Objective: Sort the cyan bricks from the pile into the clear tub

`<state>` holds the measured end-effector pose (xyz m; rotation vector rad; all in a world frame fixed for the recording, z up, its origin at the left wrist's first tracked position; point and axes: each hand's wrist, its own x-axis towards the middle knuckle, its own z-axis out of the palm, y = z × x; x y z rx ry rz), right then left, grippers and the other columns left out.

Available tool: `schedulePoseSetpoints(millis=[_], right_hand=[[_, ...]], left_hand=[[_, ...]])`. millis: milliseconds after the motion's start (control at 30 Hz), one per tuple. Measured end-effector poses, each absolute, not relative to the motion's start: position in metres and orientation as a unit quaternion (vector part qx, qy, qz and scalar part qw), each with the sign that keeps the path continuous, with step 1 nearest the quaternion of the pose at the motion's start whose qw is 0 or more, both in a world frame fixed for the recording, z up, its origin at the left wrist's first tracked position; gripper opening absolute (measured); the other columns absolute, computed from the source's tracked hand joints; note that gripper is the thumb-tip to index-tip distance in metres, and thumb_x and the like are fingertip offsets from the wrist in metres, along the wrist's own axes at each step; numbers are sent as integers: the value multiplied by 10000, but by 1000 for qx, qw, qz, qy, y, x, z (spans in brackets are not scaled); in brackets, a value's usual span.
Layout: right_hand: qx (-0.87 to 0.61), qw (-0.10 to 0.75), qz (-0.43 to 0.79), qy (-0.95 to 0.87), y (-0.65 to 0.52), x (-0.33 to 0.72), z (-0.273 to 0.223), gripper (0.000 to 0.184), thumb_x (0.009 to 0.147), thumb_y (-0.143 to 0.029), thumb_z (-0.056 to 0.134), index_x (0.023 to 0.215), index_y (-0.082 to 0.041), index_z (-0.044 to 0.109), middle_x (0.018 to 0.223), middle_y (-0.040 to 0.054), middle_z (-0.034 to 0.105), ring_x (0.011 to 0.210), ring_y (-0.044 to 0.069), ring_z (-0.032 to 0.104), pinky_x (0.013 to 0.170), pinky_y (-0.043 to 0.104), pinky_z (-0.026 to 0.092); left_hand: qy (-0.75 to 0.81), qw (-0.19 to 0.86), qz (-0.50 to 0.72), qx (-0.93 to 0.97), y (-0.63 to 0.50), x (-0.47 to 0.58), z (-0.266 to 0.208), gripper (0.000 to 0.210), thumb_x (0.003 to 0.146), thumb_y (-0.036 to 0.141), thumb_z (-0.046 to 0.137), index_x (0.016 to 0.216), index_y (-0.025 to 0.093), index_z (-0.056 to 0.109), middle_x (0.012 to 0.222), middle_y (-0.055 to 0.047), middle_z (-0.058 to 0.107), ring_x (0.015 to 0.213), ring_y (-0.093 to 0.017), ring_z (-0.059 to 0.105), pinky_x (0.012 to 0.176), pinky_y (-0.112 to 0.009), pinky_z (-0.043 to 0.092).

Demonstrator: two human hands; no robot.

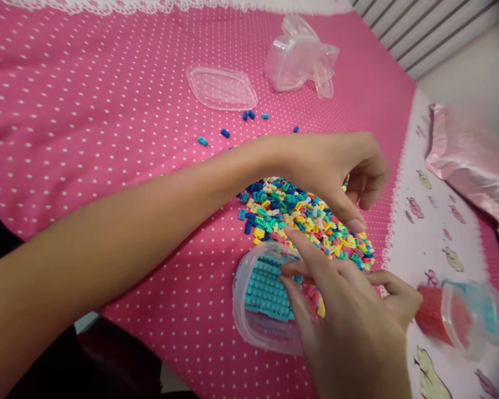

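Observation:
My left hand [336, 166] is stretched over a pile of small multicoloured toy bricks [299, 208]. Its fingers curl downward with the thumb apart, and nothing shows between them. Lower down, my right hand [341, 310] is at a clear plastic container [242, 321]. Inside that container, teal toy bricks [268, 291] are packed in tight studded rows. The thumb and a finger of my right hand come together on the right edge of these rows; the index finger is raised. Part of the container and some pink and yellow bricks lie hidden behind this hand.
A clear lid [222, 87] and a clear, odd-shaped plastic container [297, 61] lie at the back. A few loose blue bricks [225, 133] are scattered before them. At right are a container with red and teal contents [449, 321] and a shiny pink pillow [474, 149].

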<state>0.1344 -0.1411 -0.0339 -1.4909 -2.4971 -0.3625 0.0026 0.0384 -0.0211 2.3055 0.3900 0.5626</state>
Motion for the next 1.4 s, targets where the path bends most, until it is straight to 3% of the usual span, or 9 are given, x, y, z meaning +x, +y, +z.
schedulePoseSetpoints(millis=[667,1100,1267,1400], right_hand=[[-554,118,-93,-819,-147,124,-29,282,1025,-185,543,1276,-283,625,788,-58,762,684,152,699,790,417,288],[-529,104,-97,-837,-144,137,-24,273,1033,-281,533,1294,-288,611,804,-82,766,666,130,685,774,382,312],[-592,189,-100,-777,-141,166,-9,308,978,-346,614,1285,-360,639,851,-42,769,681,171,653,748,363,402],[-633,276,-66,-720,-120,195,-25,303,915,-362,684,1214,-318,687,854,-10,755,749,194,680,828,401,469]], left_hand=[[146,355,225,896,40,3,-24,262,744,391,821,932,221,753,880,24,728,921,-171,688,802,-279,519],[143,372,241,885,43,2,-25,188,748,334,812,884,213,764,797,40,711,867,-153,681,780,-259,497],[209,262,216,917,54,-2,-36,79,820,234,721,876,191,757,815,16,734,788,-124,658,737,-240,441],[240,178,208,931,60,0,-46,123,847,161,671,915,191,769,892,-14,754,834,-142,655,753,-265,417]])
